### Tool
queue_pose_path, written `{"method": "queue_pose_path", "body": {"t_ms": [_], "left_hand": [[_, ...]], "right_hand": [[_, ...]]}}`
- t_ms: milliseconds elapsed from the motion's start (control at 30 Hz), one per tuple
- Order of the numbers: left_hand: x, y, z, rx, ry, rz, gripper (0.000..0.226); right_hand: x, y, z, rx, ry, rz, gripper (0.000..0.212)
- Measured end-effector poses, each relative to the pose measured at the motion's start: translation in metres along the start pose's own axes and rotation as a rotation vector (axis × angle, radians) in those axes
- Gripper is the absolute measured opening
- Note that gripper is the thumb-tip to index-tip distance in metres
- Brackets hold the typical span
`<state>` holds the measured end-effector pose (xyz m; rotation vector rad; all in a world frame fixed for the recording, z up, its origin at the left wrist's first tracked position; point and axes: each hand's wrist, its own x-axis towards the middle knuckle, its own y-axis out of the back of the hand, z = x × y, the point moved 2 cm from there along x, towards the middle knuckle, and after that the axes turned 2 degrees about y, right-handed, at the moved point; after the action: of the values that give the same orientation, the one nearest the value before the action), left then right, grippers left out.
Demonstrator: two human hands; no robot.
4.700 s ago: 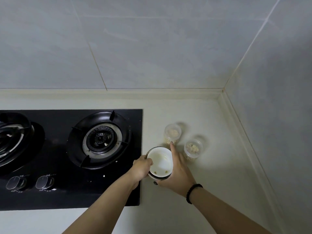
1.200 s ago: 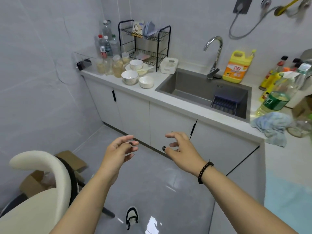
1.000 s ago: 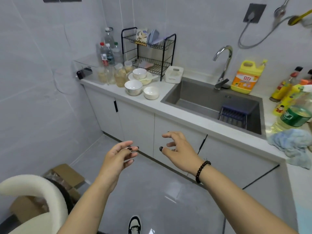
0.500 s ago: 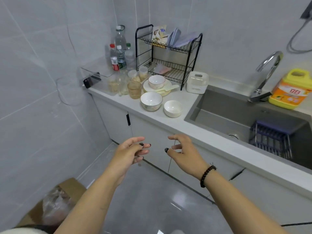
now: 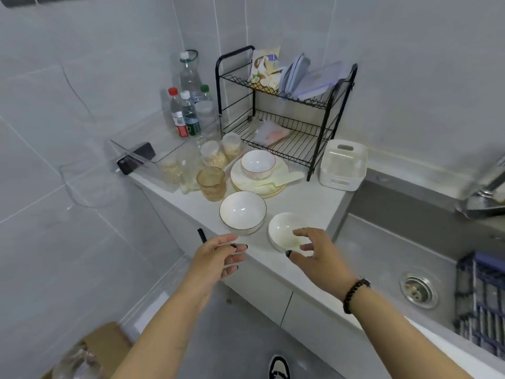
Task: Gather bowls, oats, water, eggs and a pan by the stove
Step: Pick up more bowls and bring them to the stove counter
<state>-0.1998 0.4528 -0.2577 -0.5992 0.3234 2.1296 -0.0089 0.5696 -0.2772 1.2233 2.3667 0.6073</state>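
Three white bowls stand on the counter left of the sink: a gold-rimmed bowl (image 5: 242, 213), a smaller plain bowl (image 5: 284, 231) near the front edge, and a third bowl (image 5: 258, 164) on a stack of plates (image 5: 276, 173). Small jars of oats (image 5: 213, 157) and water bottles (image 5: 188, 113) stand behind them. My right hand (image 5: 314, 255) hovers over the near rim of the small bowl, fingers spread and loosely bent, holding nothing. My left hand (image 5: 218, 258) is in front of the counter edge below the gold-rimmed bowl, fingers relaxed and empty.
A black two-tier dish rack (image 5: 284, 105) stands at the back with lids and a packet on it. A white plastic container (image 5: 343, 165) sits beside the steel sink (image 5: 396, 242). An amber glass (image 5: 211, 183) stands left of the plates. A cardboard box (image 5: 90, 351) lies on the floor.
I have moved up to the counter, and the bowls are much closer. Both hands have reached forward, the right one now over the small bowl. Earlier I was at the stove with a cup.
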Motion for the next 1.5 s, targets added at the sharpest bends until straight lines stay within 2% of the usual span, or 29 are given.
{"method": "queue_pose_path", "body": {"t_ms": [133,333,467,600,800,900,1033,1233,1333,1433,1500], "left_hand": [[0.037,-0.007,0.009,-0.016,0.044,0.058,0.021],[0.100,-0.001,0.016,0.122,0.136,0.128,0.031],[0.138,0.005,0.013,0.155,0.223,0.090,0.011],[0.168,0.009,0.010,0.163,0.322,0.004,0.028],[0.197,0.014,0.005,0.240,0.357,-0.080,0.031],[0.203,0.019,0.001,0.249,0.349,-0.113,0.029],[0.206,0.024,0.001,0.228,0.351,-0.171,0.023],[0.208,0.028,0.005,0.233,0.352,-0.190,0.020],[0.206,0.031,0.009,0.230,0.331,-0.169,0.020],[0.203,0.039,0.015,0.202,0.313,-0.146,0.023],[0.202,0.045,0.017,0.197,0.300,-0.128,0.023]], "right_hand": [[0.044,0.010,-0.001,-0.092,-0.017,-0.013,0.057],[0.089,0.000,0.006,-0.298,-0.070,-0.044,0.094],[0.110,-0.017,0.012,-0.464,-0.140,-0.096,0.111],[0.119,-0.031,0.016,-0.525,-0.218,-0.115,0.119],[0.130,-0.046,0.024,-0.610,-0.299,-0.144,0.121],[0.130,-0.045,0.025,-0.584,-0.311,-0.113,0.118],[0.135,-0.031,0.012,-0.435,-0.349,-0.027,0.117],[0.156,-0.010,-0.055,-0.389,-0.120,0.144,0.117],[0.167,-0.034,-0.077,-0.399,0.010,0.075,0.116],[0.175,-0.075,-0.075,-0.482,0.076,-0.052,0.114],[0.177,-0.095,-0.067,-0.526,0.106,-0.081,0.112]]}}
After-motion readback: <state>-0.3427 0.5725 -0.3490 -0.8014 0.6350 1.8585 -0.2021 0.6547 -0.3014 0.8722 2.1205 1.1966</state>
